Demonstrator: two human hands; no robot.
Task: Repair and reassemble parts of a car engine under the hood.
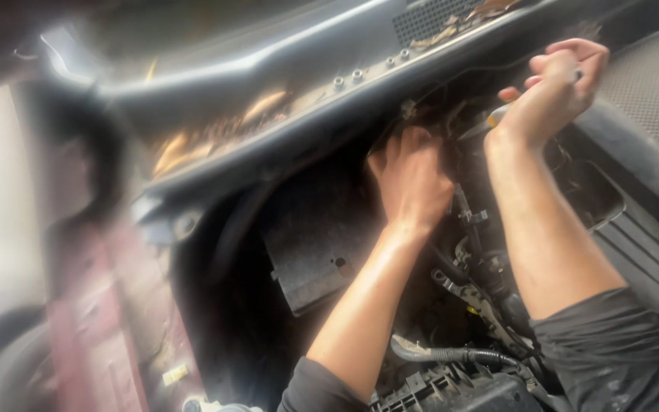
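I am looking down into a car's engine bay. My left hand [412, 179] reaches deep under the grey cowl panel [284, 84], fingers curled against dark parts there; what it touches is hidden. My right hand [557, 88] is raised at the upper right, closed around a slim tool [497, 114] with a pale tip that points down toward the left hand. Both forearms come up from the bottom, with dark grey sleeves.
Dry leaves [215, 133] lie along the cowl channel. A dark insulation pad [310, 244] hangs below it. Hoses and brackets [474, 290] crowd the middle, a corrugated tube [451, 355] runs near the bottom. A black ribbed cover [650, 229] is at the right, a red body edge [108, 320] at the left.
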